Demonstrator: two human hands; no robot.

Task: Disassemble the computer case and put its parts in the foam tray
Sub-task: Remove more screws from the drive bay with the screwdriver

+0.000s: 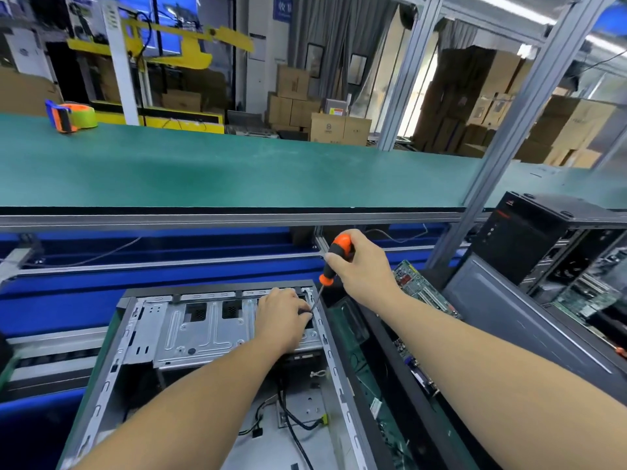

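Fingers (334, 257) of the right hand (359, 266) are wrapped tight round the orange and black handle of a screwdriver (334, 257), shaft angled down and left to the far right corner of the open computer case (217, 334). The left hand (281, 318) lies on the metal drive cage (203, 329) right by the screwdriver tip, fingers curled loosely onto the metal; can't tell if they're pinching anything.

The case lies on its side on the near bench, loose black cables (295, 432) in its bottom. Just right of it sits a dark tray (390, 385) with green circuit boards (420, 290) in it, and further right another black computer tower (543, 239) stands opened up. A blue conveyor belt (152, 276) runs along the far edge of the case.

Above that there's a long green shelf (237, 167), pretty much bare apart from an orange tape dispenser (69, 116) far left. Behind it: stacked cardboard boxes (339, 128), aluminium frame posts (502, 144), warehouse stuff.
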